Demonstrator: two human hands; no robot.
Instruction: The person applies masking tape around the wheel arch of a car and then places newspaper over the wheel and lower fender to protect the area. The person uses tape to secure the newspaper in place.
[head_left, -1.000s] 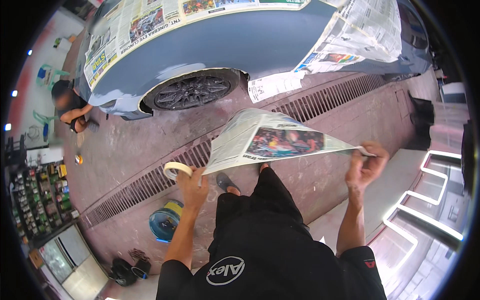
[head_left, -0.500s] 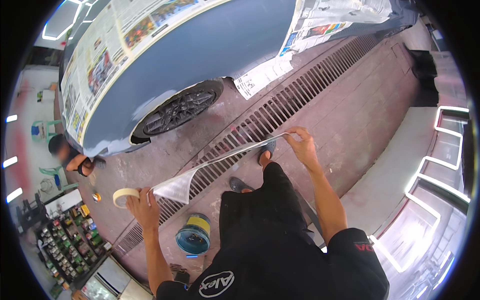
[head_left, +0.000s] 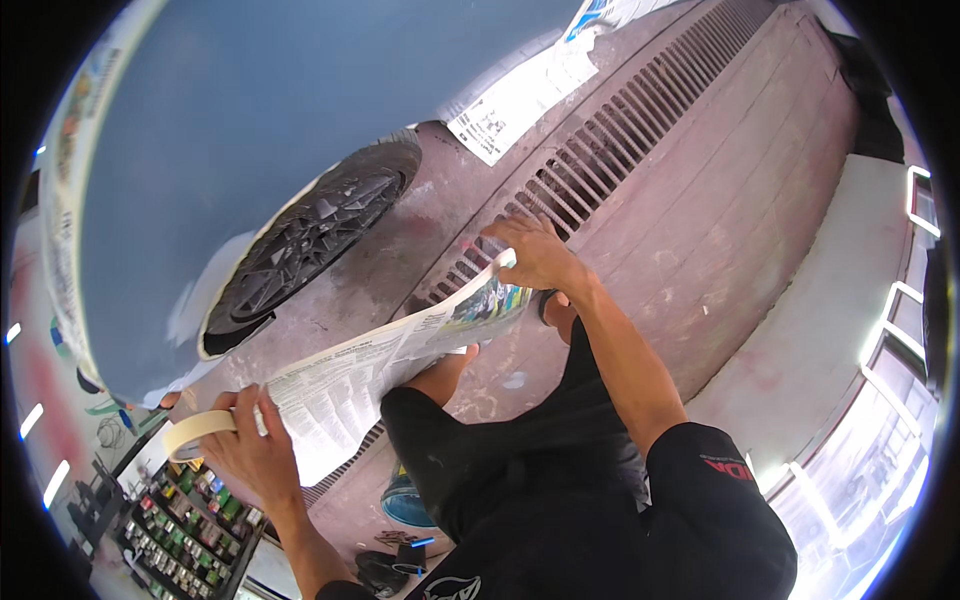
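A sheet of newspaper (head_left: pixel 335 400) is stretched between my hands, low in front of the car's wheel (head_left: pixel 318 235), with a strip of masking tape along its upper edge. My left hand (head_left: pixel 252 455) is closed around a cream roll of masking tape (head_left: pixel 182 436) at the sheet's left end. At the other end, my right hand (head_left: pixel 545 258) grips the sheet's upper corner, its fingers pointing toward the car. The grey-blue car body (head_left: pixel 270 110) rises beyond the paper, which does not touch it. Some of the right fingers' hold is hidden behind the hand.
Masking newspaper (head_left: pixel 520 105) hangs from the car's lower edge. A slotted floor drain (head_left: pixel 640 120) runs diagonally beneath me. A teal bucket (head_left: pixel 405 503) stands by my leg, partly covered. At lower left is a rack of small tins (head_left: pixel 185 525).
I have come lower and closer to the wheel. The newspaper, seen nearly edge-on before, now shows its printed face. My right hand has turned over toward the car.
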